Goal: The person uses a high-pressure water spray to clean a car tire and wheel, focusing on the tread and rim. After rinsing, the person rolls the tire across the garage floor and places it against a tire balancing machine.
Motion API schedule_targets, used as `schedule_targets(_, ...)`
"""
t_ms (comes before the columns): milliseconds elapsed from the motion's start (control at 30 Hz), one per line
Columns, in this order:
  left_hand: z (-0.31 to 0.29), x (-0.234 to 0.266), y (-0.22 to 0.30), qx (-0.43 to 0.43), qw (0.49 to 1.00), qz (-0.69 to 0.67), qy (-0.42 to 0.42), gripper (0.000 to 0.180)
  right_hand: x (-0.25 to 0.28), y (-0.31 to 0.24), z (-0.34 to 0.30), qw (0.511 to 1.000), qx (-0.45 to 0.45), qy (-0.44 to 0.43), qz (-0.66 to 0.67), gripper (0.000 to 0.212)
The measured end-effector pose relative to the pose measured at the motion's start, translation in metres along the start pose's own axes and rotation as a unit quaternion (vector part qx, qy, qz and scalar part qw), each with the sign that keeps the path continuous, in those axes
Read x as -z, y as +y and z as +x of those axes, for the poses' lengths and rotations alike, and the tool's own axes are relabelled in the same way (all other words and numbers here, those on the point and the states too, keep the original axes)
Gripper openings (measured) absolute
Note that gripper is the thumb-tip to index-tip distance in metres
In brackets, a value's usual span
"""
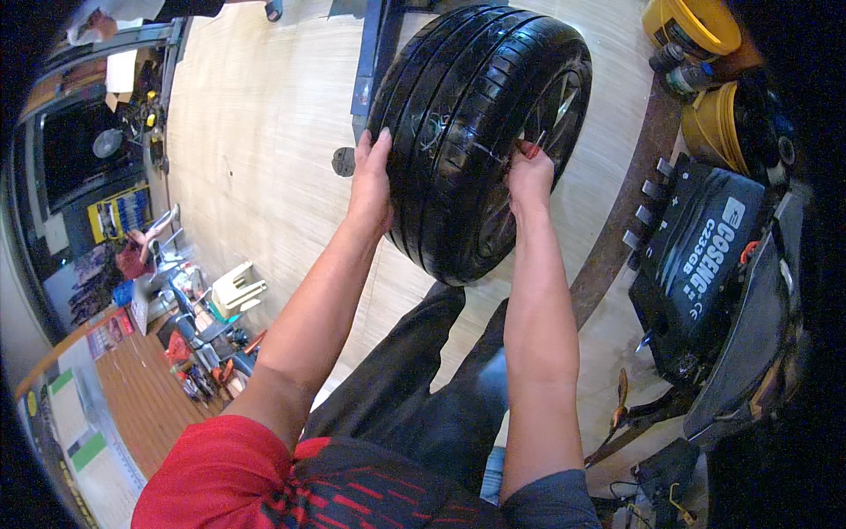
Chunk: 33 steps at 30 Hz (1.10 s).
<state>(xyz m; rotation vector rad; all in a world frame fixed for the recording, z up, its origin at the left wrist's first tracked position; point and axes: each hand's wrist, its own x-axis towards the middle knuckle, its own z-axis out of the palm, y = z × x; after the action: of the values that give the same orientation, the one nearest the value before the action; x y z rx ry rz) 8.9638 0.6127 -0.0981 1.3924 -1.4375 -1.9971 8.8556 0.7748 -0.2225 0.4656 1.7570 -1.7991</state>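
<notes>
A black car wheel (454,132), its grooved tyre fitted on a dark spoked rim, stands on edge on the pale floor in front of my legs. My left hand (371,183) holds the tyre's left edge, thumb against the tread. Beside the rim on the right, my right hand (531,183) is closed around a small red thing (528,148) with a thin pale shaft, which my fingers partly cover; its kind is unclear. Pale scribbled marks (432,132) show on the tread.
A blue metal post (365,75) rises behind the wheel. Yellow buckets (716,123) and a black machine cover (696,256) line the right. On the left are a brown bench (145,379) with tools and another person (134,257). A dark disc (343,161) lies by the tyre.
</notes>
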Motion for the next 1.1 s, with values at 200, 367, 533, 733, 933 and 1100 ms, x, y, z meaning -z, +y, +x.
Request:
schedule_targets(200, 0.011, 0.010, 0.009, 0.007, 0.991, 0.133, -0.022, 0.104, -0.016, 0.008, -0.003, 0.999, -0.017, -0.026, 0.009, 0.010)
schedule_targets(367, 0.022, 0.020, -0.009, 0.006, 0.977, 0.212, 0.033, 0.111, -0.024, 0.010, -0.007, 1.000, -0.010, -0.014, -0.010, 0.009)
schedule_targets(533, 0.025, 0.022, -0.017, 0.006, 0.967, 0.249, 0.061, 0.118, -0.024, 0.014, -0.009, 1.000, -0.012, -0.014, 0.014, 0.009)
schedule_targets(733, 0.022, 0.001, -0.014, -0.018, 0.949, 0.303, 0.088, 0.120, 0.004, 0.041, 0.018, 0.996, 0.016, 0.012, -0.092, 0.026)
schedule_targets(933, 0.016, 0.028, -0.003, 0.030, 0.919, 0.368, 0.138, 0.121, -0.027, 0.047, -0.003, 0.998, -0.026, -0.052, 0.022, 0.012)
schedule_targets(1100, 0.025, 0.025, -0.010, 0.013, 0.918, 0.370, 0.144, 0.119, -0.027, 0.049, 0.005, 0.999, -0.020, -0.014, -0.032, 0.012)
